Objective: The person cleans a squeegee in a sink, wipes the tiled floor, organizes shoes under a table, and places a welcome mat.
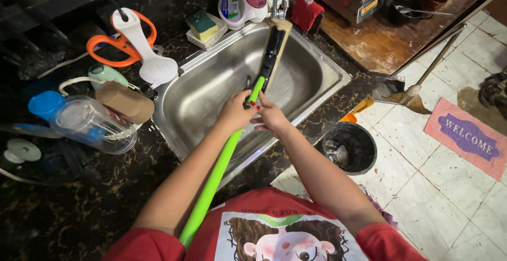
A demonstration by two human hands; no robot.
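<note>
I hold a sponge mop with a bright green handle [219, 166] over a stainless steel sink [211, 84]. Its black and tan sponge head [274, 44] points up toward the chrome tap [280, 0]. My left hand [235, 112] grips the green handle just below the black lever of the head. My right hand [270, 116] is beside it, fingers on the same joint of the mop. The handle runs down to my red shirt at the bottom edge.
On the dark marble counter [79, 203] lie orange scissors [113, 44], a white spatula [145, 50], a clear plastic jar with a blue lid [84, 121] and a sponge [202, 24]. A black bucket [351, 146], a broom [422, 81] and a pink doormat [467, 137] are on the tiled floor.
</note>
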